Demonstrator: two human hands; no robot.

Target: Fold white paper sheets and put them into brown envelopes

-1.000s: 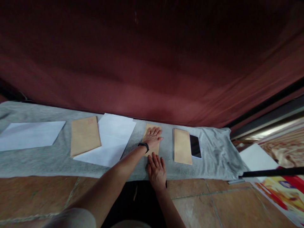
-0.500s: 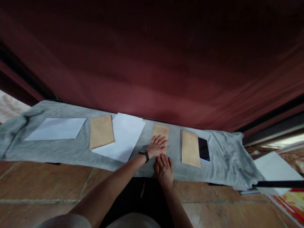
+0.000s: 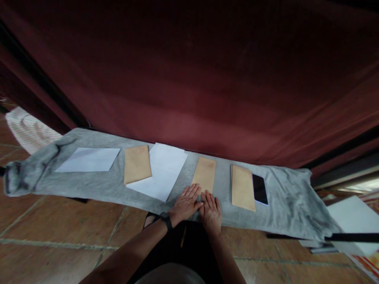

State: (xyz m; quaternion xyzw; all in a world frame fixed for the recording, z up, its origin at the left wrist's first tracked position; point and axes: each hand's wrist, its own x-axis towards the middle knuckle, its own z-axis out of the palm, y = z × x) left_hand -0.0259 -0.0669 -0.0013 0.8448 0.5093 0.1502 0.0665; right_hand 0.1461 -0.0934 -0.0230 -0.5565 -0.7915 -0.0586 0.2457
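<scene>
A brown paper envelope (image 3: 205,173) lies on the grey cloth (image 3: 97,187) straight in front of me. My left hand (image 3: 186,202), with a dark band on the wrist, rests flat at the envelope's near left corner, fingers stretched out. Beside it, my right hand (image 3: 211,210) lies flat over the near right end, fingers extended. The two hands almost meet at the thumbs and cover the near edge of the envelope. To the right lies a small stack of brown envelopes (image 3: 242,187), with a dark-screened phone (image 3: 259,189) alongside.
Left of my hands, a white sheet (image 3: 164,167) lies partly under more brown envelopes (image 3: 136,163). Another white sheet (image 3: 89,159) is farther left. A dark red curtain (image 3: 189,98) hangs behind the cloth-covered surface. Tiled floor (image 3: 74,221) shows in front.
My left hand has slid from the middle of the envelope back toward me, uncovering most of it. My right hand stays at the near end. The view has shifted slightly.
</scene>
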